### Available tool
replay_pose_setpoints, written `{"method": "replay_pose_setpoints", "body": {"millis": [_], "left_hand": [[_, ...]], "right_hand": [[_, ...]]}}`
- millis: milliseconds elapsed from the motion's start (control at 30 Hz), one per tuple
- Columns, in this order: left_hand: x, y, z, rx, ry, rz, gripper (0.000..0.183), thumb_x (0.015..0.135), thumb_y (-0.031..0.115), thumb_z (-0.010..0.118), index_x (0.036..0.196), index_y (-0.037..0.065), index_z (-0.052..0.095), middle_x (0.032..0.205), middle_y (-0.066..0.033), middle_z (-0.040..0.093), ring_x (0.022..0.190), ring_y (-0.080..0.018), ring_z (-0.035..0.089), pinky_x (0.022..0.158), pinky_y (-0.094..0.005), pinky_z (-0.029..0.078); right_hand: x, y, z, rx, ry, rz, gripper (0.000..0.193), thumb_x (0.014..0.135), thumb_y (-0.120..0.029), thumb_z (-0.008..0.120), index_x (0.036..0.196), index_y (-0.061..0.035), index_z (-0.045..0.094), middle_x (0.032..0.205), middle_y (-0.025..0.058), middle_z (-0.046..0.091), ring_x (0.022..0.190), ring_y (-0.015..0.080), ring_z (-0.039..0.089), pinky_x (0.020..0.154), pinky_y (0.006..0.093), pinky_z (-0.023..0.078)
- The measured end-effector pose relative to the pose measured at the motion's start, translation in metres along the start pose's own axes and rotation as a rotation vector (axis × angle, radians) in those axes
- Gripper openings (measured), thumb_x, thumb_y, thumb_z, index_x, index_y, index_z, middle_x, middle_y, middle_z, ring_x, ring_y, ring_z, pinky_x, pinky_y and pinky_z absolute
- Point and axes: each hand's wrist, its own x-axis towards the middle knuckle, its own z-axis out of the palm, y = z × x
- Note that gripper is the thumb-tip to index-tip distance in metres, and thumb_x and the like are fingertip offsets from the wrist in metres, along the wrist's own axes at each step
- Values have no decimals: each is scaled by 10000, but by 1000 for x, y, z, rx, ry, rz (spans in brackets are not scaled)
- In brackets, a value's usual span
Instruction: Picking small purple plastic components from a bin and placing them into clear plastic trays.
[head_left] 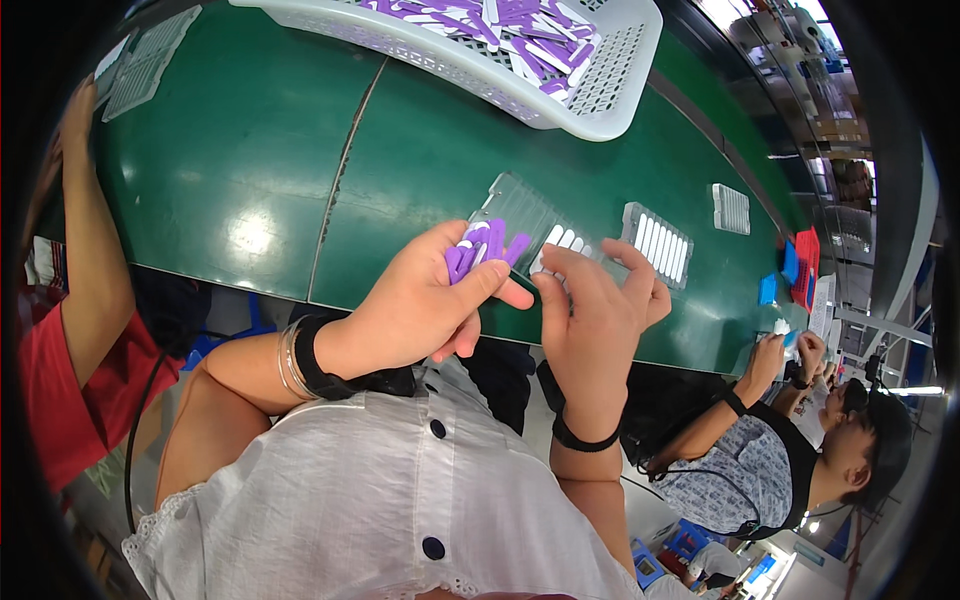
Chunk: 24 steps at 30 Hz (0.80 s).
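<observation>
My left hand (420,295) is closed round a bunch of small purple and white strips (480,250), its thumb lying across them. Just beyond it, a clear plastic tray with slots (510,200) rests on the green table. Several white strips (565,238) lie side by side in the slots at its right end. My right hand (597,305) is over that end, thumb and forefinger pinched at the end of a white strip (538,262). The other fingers are bent and partly cover the tray.
A white perforated basket (600,115) full of purple and white strips stands at the far side. A tray filled with white strips (657,245) lies to the right, another tray (731,208) farther off. Co-workers sit on both sides; red and blue bins (803,268) stand at far right.
</observation>
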Motion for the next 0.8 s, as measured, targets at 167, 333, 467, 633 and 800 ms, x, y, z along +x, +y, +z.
{"method": "replay_pose_setpoints", "body": {"millis": [167,333,467,633,800], "left_hand": [[1,2,5,73,-34,-41,248,954,129,506,1117,-48,445,939,-139,676,426,-76,523,321,-196,382],[0,6,-2,-15,51,13,212,954,112,515,1101,-35,475,871,-144,685,387,-97,513,331,-210,381],[1,5,-7,54,36,64,232,950,114,525,1118,-40,479,839,-138,683,375,-91,494,336,-210,384],[1,6,-5,67,44,8,264,943,118,541,1143,-35,464,812,-127,677,368,-81,476,335,-209,379],[3,3,-3,135,-5,-4,256,951,132,527,1134,-32,455,834,-124,677,397,-87,514,346,-201,403]], "right_hand": [[7,-1,-1,524,-37,209,122,759,-134,717,878,-126,690,835,-20,676,1008,226,541,900,363,297],[12,9,12,375,273,198,95,728,-88,730,781,-133,665,789,-38,666,983,225,554,906,353,305],[7,-1,14,80,44,-14,91,747,-159,717,820,-136,667,793,-53,668,996,243,547,859,415,252],[4,-6,3,54,-30,21,163,756,-181,719,905,-128,676,818,-33,681,1010,245,542,884,417,253],[10,-9,4,568,5,286,299,724,-135,755,1005,-90,668,824,-1,691,1009,197,546,907,346,287]]}}
